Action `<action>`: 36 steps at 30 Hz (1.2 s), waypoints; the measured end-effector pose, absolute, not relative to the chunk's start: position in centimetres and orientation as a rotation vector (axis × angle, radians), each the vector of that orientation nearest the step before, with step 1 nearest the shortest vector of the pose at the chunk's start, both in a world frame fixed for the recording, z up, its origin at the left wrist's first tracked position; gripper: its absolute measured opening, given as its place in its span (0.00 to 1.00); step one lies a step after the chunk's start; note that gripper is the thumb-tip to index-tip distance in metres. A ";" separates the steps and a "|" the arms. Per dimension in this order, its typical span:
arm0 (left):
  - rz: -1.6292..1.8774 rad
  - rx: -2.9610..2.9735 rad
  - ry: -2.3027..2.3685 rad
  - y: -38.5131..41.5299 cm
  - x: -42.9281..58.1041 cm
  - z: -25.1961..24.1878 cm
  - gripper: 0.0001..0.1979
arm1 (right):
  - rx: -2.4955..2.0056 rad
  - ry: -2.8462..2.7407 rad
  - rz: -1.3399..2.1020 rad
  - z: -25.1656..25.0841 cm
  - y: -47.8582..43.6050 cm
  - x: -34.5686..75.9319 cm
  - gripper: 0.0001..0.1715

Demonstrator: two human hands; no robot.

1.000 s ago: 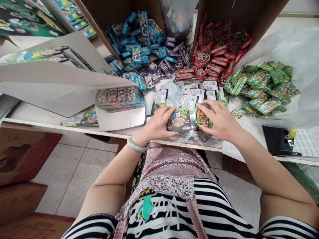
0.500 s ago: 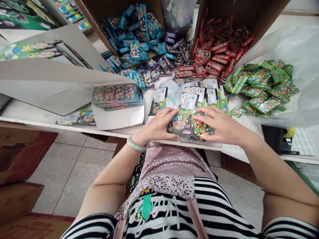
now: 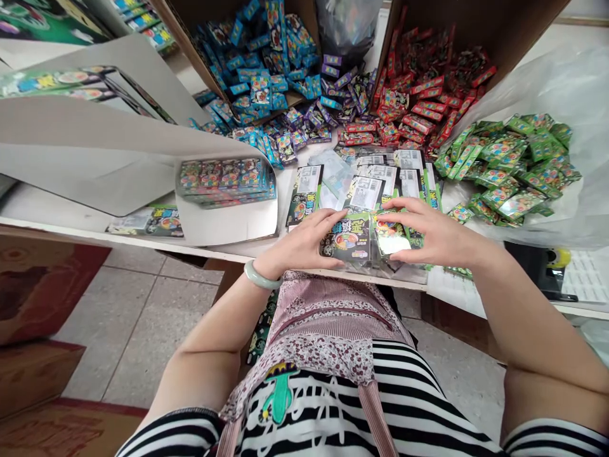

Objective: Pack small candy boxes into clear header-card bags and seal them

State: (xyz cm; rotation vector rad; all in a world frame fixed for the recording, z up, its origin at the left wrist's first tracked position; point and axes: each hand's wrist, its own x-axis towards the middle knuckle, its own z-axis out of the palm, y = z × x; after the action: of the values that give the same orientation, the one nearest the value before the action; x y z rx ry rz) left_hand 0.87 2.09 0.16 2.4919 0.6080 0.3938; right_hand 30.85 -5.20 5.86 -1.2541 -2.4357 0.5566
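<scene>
At the table's front edge my left hand (image 3: 311,240) grips the left side of a black printed card (image 3: 349,238), thumb at its lower edge and fingers at its upper edge. A clear plastic bag (image 3: 374,254) shows around the card's right side. My right hand (image 3: 428,231) is curved around a green printed packet (image 3: 387,236), with fingertips on its upper side and the thumb low; the packet lies right of the card and catches glare. Whether it sits inside the bag I cannot tell. Beyond both hands lie several black-green cards (image 3: 304,190) with white barcode labels.
Blue packets (image 3: 261,89) and red packets (image 3: 419,114) spill from two cardboard boxes, purple packets (image 3: 318,120) between them. Green packets (image 3: 514,158) are heaped on a plastic bag at right. On the left, a curled white carton (image 3: 228,222) holds stacked packets. A black tape dispenser (image 3: 533,266) stands far right.
My right hand has shifted slightly right with the green packet, widening the gap to the black card. Glare now covers part of the packet. My left hand keeps its grip.
</scene>
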 end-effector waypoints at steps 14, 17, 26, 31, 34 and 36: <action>0.453 2.518 0.621 1.9 1.0 -0.8 0.51 | -1.293 -2.427 0.341 4.0 -6.6 29.3 0.35; 0.449 2.535 0.619 2.0 0.9 -0.8 0.51 | -1.277 -2.440 0.365 4.0 -6.6 29.4 0.35; 0.451 2.589 0.553 2.7 0.2 -0.1 0.50 | -1.223 -2.464 0.492 4.8 -6.7 29.6 0.32; 0.437 2.493 0.481 2.2 0.8 -0.6 0.51 | -1.250 -2.462 0.435 4.6 -6.0 29.8 0.32; 0.423 2.480 0.518 1.8 1.2 -1.2 0.54 | -1.272 -2.463 0.398 4.3 -5.6 29.7 0.33; 0.430 2.498 0.537 1.6 1.3 -1.5 0.55 | -1.264 -2.463 0.407 4.1 -5.4 29.6 0.35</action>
State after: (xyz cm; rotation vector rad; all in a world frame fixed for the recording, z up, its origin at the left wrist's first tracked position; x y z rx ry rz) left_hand 1.34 1.59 -1.45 2.4983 0.5370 0.4297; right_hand 29.59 -5.39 4.06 -1.2641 -2.4630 0.4069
